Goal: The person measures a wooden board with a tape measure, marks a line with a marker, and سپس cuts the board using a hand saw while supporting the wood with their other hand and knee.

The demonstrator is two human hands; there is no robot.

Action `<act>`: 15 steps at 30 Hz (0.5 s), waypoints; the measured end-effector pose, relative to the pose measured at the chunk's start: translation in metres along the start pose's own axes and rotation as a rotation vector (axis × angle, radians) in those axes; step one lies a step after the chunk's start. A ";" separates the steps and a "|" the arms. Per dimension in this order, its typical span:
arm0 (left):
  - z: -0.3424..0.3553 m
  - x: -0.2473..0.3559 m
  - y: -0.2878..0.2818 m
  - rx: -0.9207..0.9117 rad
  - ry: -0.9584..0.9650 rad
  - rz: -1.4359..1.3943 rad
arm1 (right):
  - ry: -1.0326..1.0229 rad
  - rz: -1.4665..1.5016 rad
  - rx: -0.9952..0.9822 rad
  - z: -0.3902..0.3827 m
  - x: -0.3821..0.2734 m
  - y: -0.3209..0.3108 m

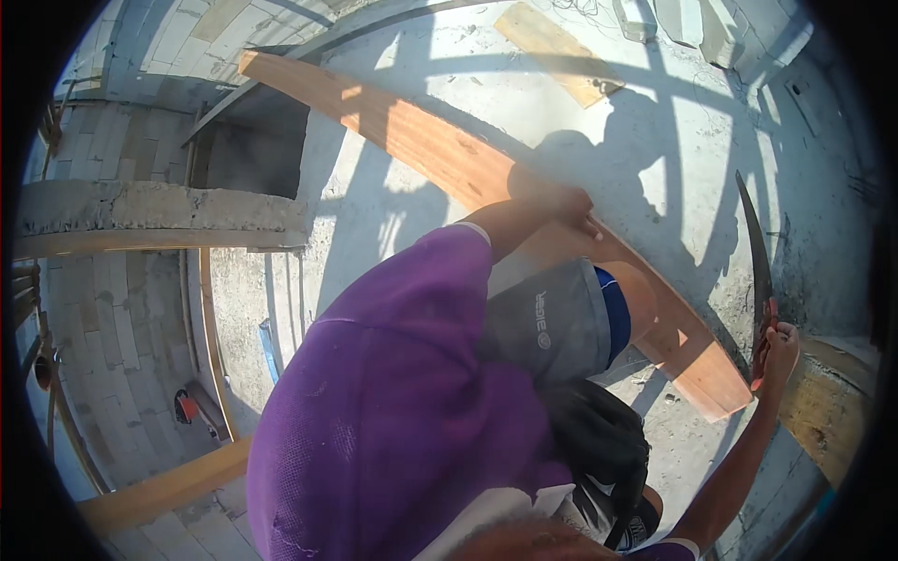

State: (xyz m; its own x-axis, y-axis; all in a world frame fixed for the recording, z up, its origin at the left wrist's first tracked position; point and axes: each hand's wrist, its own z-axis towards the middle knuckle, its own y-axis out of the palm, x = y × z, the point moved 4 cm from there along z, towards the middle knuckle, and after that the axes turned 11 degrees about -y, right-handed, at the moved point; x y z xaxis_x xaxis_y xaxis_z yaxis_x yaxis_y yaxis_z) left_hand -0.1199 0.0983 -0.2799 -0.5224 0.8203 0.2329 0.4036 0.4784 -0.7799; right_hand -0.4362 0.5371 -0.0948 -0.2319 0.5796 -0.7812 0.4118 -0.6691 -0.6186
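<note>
A long reddish wooden plank [421,136] runs slantwise from the far left to the near right across the concrete floor. My left hand [569,202] is at its far edge, near the middle, with fingers curled against the wood. My bent knee [639,301] is over the plank, hiding part of it. At the right, beside the plank's near end, my right hand [778,350] grips the red handle of a handsaw [756,238]. The saw's long dark blade points away from me, apart from the plank.
A shorter board [558,56] lies on the floor at the back. Grey blocks [687,23] stand beyond it. At the left, a rectangular opening [253,145] sits beside a concrete beam [159,208]. Another piece of wood [828,411] is at the right, near my right forearm.
</note>
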 end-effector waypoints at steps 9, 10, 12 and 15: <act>-0.011 -0.002 -0.006 -0.035 -0.011 -0.036 | -0.207 -0.323 -0.313 0.076 -0.155 -0.116; -0.005 -0.003 -0.004 -0.053 -0.032 -0.076 | -0.173 -0.344 -0.325 0.071 -0.157 -0.106; 0.011 -0.004 0.003 -0.048 -0.016 0.044 | -0.557 -0.756 -0.241 0.056 -0.167 -0.073; 0.029 -0.005 0.013 -0.054 0.014 0.035 | -0.300 -0.871 -0.114 0.038 -0.131 -0.022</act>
State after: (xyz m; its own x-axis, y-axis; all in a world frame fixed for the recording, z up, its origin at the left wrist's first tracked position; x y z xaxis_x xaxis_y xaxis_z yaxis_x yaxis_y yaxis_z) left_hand -0.1342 0.0913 -0.3084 -0.4965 0.8412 0.2142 0.4619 0.4650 -0.7553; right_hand -0.4479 0.4580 0.0179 -0.7117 0.7011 -0.0438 0.0659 0.0046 -0.9978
